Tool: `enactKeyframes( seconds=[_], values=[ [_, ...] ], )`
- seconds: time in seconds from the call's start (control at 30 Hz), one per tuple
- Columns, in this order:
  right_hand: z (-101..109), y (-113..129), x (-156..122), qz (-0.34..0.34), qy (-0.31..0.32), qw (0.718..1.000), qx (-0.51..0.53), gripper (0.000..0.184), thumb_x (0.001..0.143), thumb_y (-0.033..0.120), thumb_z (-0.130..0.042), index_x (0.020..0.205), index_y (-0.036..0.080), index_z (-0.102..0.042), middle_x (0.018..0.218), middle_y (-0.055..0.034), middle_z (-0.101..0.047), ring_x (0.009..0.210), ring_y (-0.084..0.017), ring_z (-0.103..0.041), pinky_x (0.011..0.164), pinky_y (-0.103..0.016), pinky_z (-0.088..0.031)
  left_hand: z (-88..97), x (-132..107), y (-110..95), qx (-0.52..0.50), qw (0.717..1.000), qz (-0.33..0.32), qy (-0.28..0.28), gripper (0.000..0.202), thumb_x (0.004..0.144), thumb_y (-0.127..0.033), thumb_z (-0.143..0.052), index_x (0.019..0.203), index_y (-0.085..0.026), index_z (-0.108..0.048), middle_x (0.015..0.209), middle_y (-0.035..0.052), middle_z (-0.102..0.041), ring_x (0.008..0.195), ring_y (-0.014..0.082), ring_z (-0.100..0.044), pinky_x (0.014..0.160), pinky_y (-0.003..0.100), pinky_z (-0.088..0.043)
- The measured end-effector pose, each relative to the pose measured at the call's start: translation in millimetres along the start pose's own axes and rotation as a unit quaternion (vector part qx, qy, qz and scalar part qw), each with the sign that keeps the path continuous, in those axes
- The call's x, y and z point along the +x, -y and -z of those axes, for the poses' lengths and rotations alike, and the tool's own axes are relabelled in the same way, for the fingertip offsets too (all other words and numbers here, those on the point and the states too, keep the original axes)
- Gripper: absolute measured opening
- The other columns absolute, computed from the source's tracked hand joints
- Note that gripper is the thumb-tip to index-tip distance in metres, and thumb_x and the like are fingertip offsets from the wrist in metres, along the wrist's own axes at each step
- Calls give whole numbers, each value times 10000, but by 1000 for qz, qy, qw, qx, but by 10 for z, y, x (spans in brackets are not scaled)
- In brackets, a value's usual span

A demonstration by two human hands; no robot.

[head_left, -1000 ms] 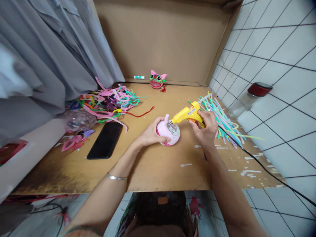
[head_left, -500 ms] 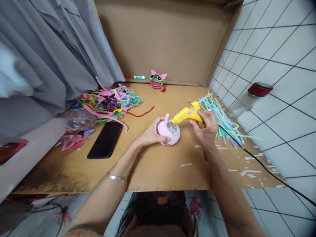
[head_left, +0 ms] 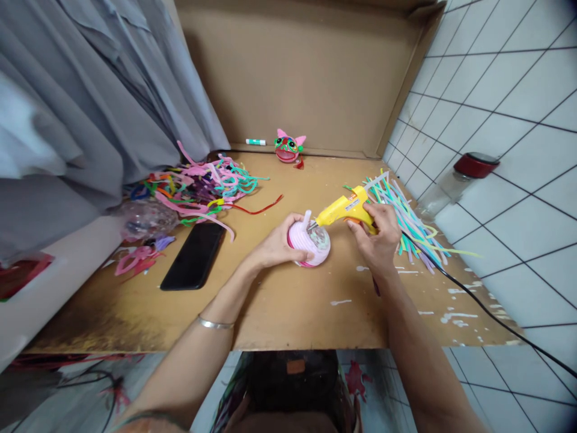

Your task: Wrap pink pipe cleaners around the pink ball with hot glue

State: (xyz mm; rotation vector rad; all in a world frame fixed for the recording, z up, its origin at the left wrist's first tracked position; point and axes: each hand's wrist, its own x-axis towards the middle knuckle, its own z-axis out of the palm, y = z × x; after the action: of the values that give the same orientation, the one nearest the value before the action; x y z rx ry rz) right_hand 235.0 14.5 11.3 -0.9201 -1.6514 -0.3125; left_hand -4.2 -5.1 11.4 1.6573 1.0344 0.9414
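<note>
My left hand (head_left: 283, 243) is closed around a ball wrapped in pale pink pipe cleaner (head_left: 303, 242), with a darker pink band on its left side. A clear, uncovered patch shows on the ball's right face, and a short pale pink end sticks up from its top. In my right hand (head_left: 377, 233) is a yellow glue gun (head_left: 345, 208), gripped by its handle. Its metal nozzle points down-left and meets the ball, or comes very close, at the edge of the wrapping. A translucent glue stick juts from the gun's rear.
Loose pipe cleaners (head_left: 202, 186) lie tangled at the left, beside a black phone (head_left: 193, 255). Straight pipe cleaners (head_left: 406, 222) and a red-lidded jar (head_left: 455, 180) are at the right. A cat-eared craft head (head_left: 287, 147) and a glue tube (head_left: 255, 142) sit behind. A black cord (head_left: 469, 293) trails right.
Almost nothing differs. The whole view has shifted by a few pixels, while both hands, the ball and the glue gun keep their places relative to each other.
</note>
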Motion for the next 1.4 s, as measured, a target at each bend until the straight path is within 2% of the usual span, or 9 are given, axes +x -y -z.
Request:
enactKeyframes(
  seconds=[0.53,0.73,0.9,1.03,1.23,1.4],
  values=[
    [20,18,10,21,16,1000,-3,273,833,287,-682,1098,228,-651,954,-64,-628,862,-241,-624,764,-419,-543,0,-1,-4,-7,1000,5,2,718,510,-305,-820,1133,-192,-482,1047,30,-582,938,193,-557,828,308,-468],
    [9,13,8,2,1,1000,-4,257,827,303,-681,1070,225,-656,950,-67,-627,872,-245,-626,768,-424,-547,1,1,-1,-1,1000,-2,2,723,511,-305,-821,1139,-187,-482,1043,31,-585,968,206,-563,853,322,-471],
    [-13,-5,-13,-16,24,1000,3,266,814,323,-689,1059,221,-663,954,-72,-635,884,-250,-633,772,-423,-547,0,1,-7,10,1000,3,2,717,516,-298,-817,1140,-192,-479,1025,24,-574,940,196,-554,828,311,-467],
    [-25,-15,-26,-83,39,996,18,324,772,376,-712,1046,207,-683,965,-75,-646,887,-249,-638,770,-413,-543,1,-2,1,14,1000,4,-3,716,512,-291,-821,1135,-189,-484,1029,26,-580,930,196,-560,817,309,-470],
    [-24,-116,-27,-263,36,962,58,431,732,467,-679,1029,155,-701,946,-77,-676,847,-227,-626,785,-391,-519,2,-2,4,6,1000,3,-6,711,514,-276,-830,1132,-193,-488,1049,31,-596,935,196,-580,828,308,-479],
    [-37,-338,-73,-363,43,929,-46,431,706,473,-625,978,149,-703,907,-82,-704,827,-249,-621,797,-404,-502,1,0,25,-15,1000,1,-5,720,507,-278,-839,1129,-191,-486,1055,35,-591,922,187,-577,817,299,-476]
  ],
)
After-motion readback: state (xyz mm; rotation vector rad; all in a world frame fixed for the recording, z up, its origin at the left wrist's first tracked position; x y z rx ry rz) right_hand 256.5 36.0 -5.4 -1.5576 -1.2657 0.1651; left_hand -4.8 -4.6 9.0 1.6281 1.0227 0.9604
